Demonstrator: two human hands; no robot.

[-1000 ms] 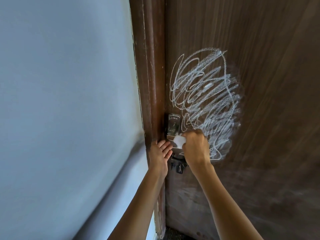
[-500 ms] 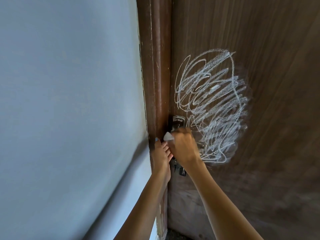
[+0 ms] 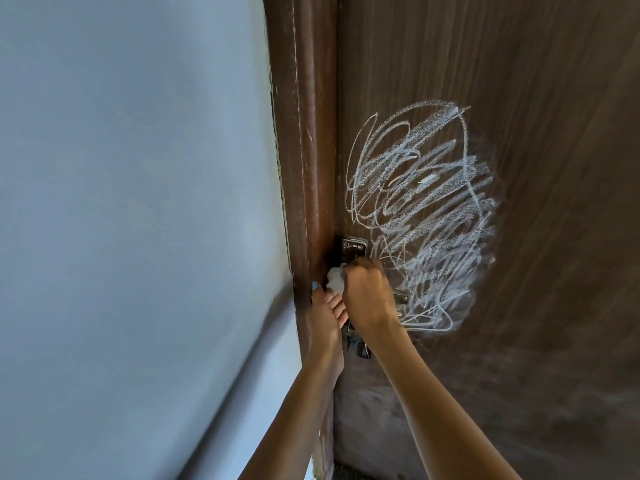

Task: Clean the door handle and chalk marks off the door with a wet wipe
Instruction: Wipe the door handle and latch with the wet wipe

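My right hand (image 3: 367, 296) is pinching the wet wipe (image 3: 92, 283) against the handle plate (image 3: 354, 249). Left hand (image 3: 325, 317) is lying flat, fingers together, on the door frame (image 3: 304, 168). Chalk scribble (image 3: 426, 216) isn't spelling anything readable.

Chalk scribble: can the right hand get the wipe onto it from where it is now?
Probably yes. The right hand, closed on the wet wipe at the door handle plate, sits beside the chalk scribble's lower left edge. Nothing lies between them on the door.
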